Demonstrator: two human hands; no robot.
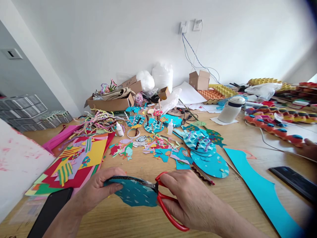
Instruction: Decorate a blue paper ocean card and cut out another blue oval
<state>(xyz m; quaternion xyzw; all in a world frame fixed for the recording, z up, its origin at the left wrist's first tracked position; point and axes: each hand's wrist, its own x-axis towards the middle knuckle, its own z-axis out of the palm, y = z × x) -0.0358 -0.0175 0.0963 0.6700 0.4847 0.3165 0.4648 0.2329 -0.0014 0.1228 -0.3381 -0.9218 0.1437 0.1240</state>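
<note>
My left hand (99, 186) pinches the left end of a blue piece of corrugated cardboard (135, 193), thumb on the near face. Small pale marks dot its surface, and its dark fluted edge faces up. At the right end, my right hand (184, 195) is closed in the handles of red-handled scissors (170, 216). The blades lie along the cardboard's upper edge; how far they are apart is hard to see. Beyond my hands lie blue paper scraps (162, 155), cut paper fish (128, 150) and a stack of blue ovals (210, 163).
Coloured paper sheets (96, 153) and a black phone (53, 211) lie on the left. Two white glue bottles (120, 129) stand midtable. On the right are a long blue strip (257, 185), another phone (294, 181) and another person's hand (310, 148). A white jug (231, 110) stands behind.
</note>
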